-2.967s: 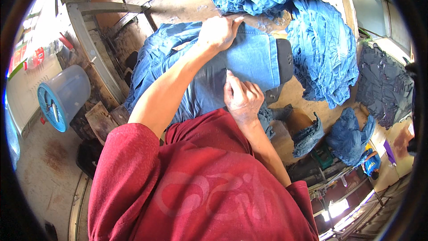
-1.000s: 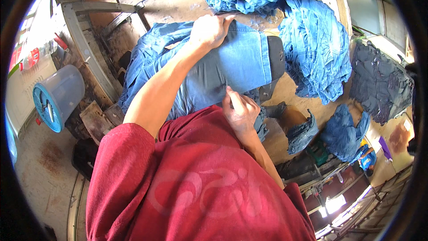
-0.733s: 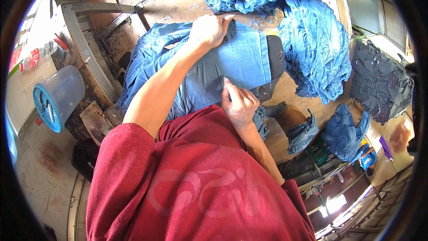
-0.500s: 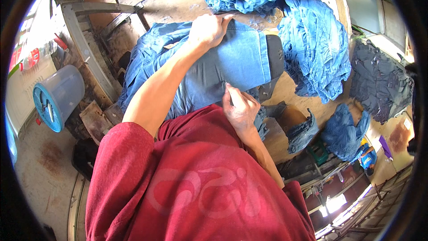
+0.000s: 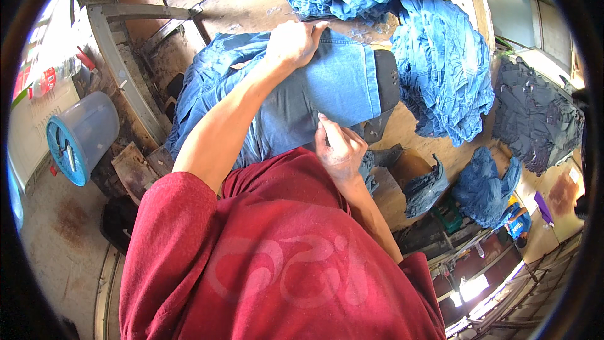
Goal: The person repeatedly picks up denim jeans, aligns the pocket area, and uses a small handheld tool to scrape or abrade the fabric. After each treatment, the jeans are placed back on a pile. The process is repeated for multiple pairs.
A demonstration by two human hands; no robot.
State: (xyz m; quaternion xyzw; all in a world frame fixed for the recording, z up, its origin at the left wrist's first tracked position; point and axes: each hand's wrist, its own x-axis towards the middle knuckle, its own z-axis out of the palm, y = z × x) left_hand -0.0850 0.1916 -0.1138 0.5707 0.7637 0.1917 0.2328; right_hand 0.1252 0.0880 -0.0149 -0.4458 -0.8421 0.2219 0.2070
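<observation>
A pair of blue denim jeans [image 5: 343, 79] lies in front of me, one leg drawn over a dark flat board [image 5: 388, 82] whose end sticks out past the hem. My left hand [image 5: 294, 44] is closed on the far edge of that leg, thumb pointing right. On the near edge, my right hand [image 5: 341, 150] is curled with its fingertips pinching at the cloth; anything small between them is hidden. Between my hands the leg looks smooth, with a darker patch, while the rest of the jeans bunches up to the left under my forearm.
Heaps of blue denim [image 5: 443, 66] lie at the far right, beside a dark garment pile [image 5: 535, 113]. Another denim bundle [image 5: 484, 186] sits nearer right. A clear bucket with a blue lid [image 5: 88, 135] stands left, by a metal frame [image 5: 119, 69]. Another person [image 5: 517, 223] shows at the right.
My right hand's fingertips have shifted very slightly up along the near edge. My left hand and the jeans have stayed in place.
</observation>
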